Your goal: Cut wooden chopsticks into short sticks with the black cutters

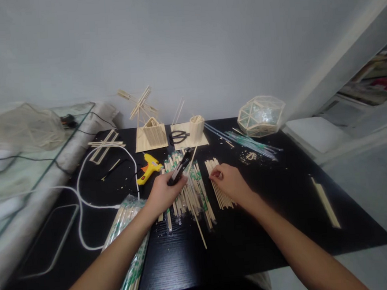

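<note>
My left hand (166,190) is closed around a black and silver utility knife (179,169), which points up and to the right. Beneath it spreads a pile of chopsticks (204,201), many in clear wrappers with green print. One bare chopstick (199,228) slants across this pile and sticks out towards me. My right hand (231,182) has its thumb and fingers pinched together over the upper part of a neat row of bare chopsticks (222,198). Whether a stick is between those fingertips is too small to tell.
A yellow glue gun (149,168) lies left of the pile, near a looped white cable (80,188). Behind stand a stick-built windmill (154,134) and a round stick holder (197,126). Black scissors (179,137) lie between them. Wrapped chopsticks (130,264) lie under my left forearm.
</note>
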A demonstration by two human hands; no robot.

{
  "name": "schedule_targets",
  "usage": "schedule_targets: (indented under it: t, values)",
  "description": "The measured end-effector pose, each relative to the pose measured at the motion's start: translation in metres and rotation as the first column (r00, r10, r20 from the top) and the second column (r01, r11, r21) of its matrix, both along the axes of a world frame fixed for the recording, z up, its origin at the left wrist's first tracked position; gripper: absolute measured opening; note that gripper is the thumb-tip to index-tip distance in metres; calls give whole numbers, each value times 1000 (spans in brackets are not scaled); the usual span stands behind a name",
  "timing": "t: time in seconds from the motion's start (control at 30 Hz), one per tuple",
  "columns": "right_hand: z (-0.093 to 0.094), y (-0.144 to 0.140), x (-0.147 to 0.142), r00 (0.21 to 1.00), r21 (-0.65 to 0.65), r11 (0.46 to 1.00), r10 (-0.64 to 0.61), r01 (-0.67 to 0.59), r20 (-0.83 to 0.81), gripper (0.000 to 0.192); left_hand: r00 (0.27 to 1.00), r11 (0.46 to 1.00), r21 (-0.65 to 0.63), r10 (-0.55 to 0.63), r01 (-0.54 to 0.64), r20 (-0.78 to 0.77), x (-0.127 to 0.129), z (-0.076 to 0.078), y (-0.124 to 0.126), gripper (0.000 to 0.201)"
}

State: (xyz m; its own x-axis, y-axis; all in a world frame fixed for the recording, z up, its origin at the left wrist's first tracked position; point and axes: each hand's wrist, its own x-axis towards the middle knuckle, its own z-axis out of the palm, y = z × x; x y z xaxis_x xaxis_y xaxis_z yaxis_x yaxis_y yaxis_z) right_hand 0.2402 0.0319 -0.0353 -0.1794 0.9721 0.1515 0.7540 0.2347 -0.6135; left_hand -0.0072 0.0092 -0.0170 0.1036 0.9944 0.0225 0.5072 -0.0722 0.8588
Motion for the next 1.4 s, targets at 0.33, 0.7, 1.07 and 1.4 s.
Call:
schedule_targets:
  t: [0.33, 0.7, 1.07, 1.4]
  values:
    - [3, -8, -13, 991, -62, 998, 26, -18, 128, 9, 998, 999, 46, -5, 8, -61, -1, -2, 0, 36]
    - [2, -9, -13, 994, -61, 998, 25, -18, 109, 8, 994, 997, 79, -15, 24, -106, -1, 0, 0, 36]
    - [6, -11, -12, 992, -108, 994, 16, -2, 128, 7, 993, 995, 90, -30, 41, -115, -2, -3, 1, 34]
    - [12, -17, -29, 903, -65, 995, -37, 72, 429, 16, 990, 995, 92, -24, 37, -142, -2, -4, 3, 35]
